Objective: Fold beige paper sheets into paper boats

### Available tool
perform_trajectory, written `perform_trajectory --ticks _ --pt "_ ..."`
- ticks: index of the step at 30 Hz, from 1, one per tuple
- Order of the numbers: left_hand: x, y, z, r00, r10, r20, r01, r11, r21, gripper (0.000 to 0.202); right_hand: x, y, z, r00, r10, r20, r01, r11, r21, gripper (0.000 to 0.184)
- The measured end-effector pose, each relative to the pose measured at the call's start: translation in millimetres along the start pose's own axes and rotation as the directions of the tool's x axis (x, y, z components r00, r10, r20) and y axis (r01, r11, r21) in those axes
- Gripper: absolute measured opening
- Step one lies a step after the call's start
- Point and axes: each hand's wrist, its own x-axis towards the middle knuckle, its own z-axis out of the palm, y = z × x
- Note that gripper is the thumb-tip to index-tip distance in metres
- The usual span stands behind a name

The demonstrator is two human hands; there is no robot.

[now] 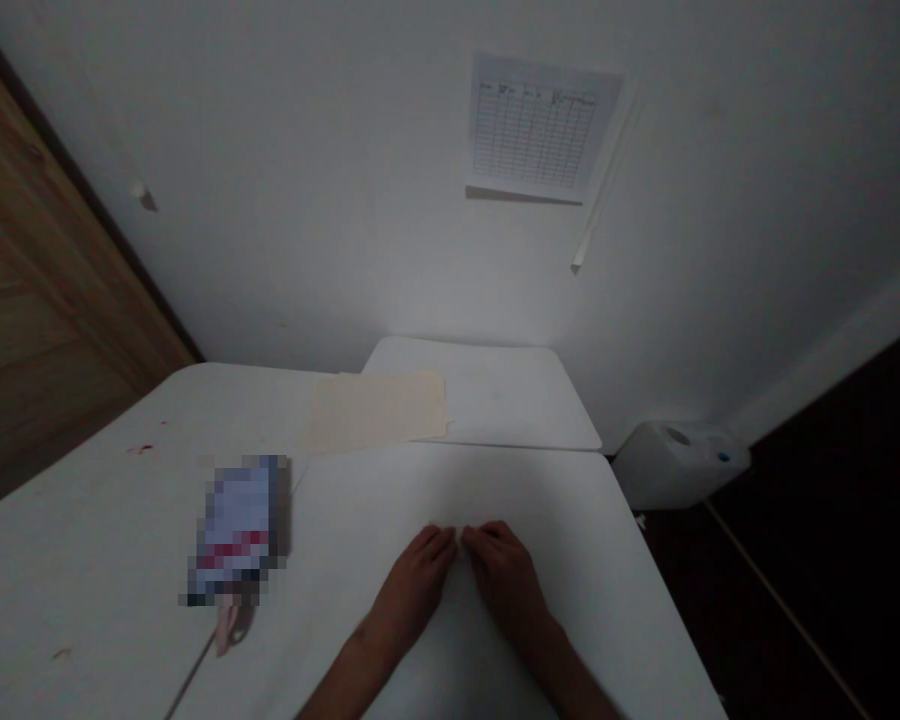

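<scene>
My left hand (424, 563) and my right hand (501, 565) rest close together on the white table (570, 560). The fingers of both are curled and pinched, with their tips nearly meeting. A tiny pale spot shows between the fingertips, too small to name. To the left of my hands lies a blue item with a red band (232, 525), blurred into blocks, so its kind does not show. A pinkish strap (226, 625) sticks out from its lower end.
A beige sheet (379, 408) lies toward the back, partly over a white board or tabletop (510, 395) against the wall. A printed table on paper (540, 130) hangs on the wall. On the dark floor at right stands a white plastic container (667, 470). A wooden door (52, 280) is at left.
</scene>
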Motion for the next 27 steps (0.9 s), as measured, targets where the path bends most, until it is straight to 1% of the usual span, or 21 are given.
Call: perform_trajectory --ticks 3,5,8,12,15,21,27 --pt "-9 0 -7.0 0.999 0.037 0.025 -0.037 0.999 -0.003 0.040 -7 -2 -6 0.999 -0.041 0.007 0.041 0.999 -0.033 0.035" --pt "-14 2 -13.3 1.000 0.024 0.020 -0.024 1.000 -0.001 0.038 -13 -3 -11 0.999 -0.044 0.007 0.044 0.997 -0.065 0.038" --pt "-20 4 -22.0 1.000 -0.011 0.018 0.011 1.000 0.017 0.037 -19 -3 -20 1.000 -0.018 0.018 0.020 0.993 -0.113 0.034" --pt "-30 3 -28.5 0.998 -0.030 0.053 0.025 0.996 0.082 0.039 -27 0 -29 1.000 0.022 0.015 -0.019 0.986 -0.166 0.032" --pt "-39 0 -31.7 0.996 -0.052 0.069 0.043 0.990 0.131 0.040 -34 5 -31 0.999 0.039 0.015 -0.035 0.980 -0.196 0.033" --pt "-56 -5 -40.0 0.995 -0.086 0.043 0.077 0.982 0.172 0.041 -44 11 -32 0.998 0.066 -0.007 -0.066 0.970 -0.235 0.034" --pt "-66 -10 -42.2 0.996 -0.086 0.025 0.079 0.975 0.208 0.041 -50 16 -33 0.995 0.069 -0.077 -0.086 0.966 -0.244 0.030"
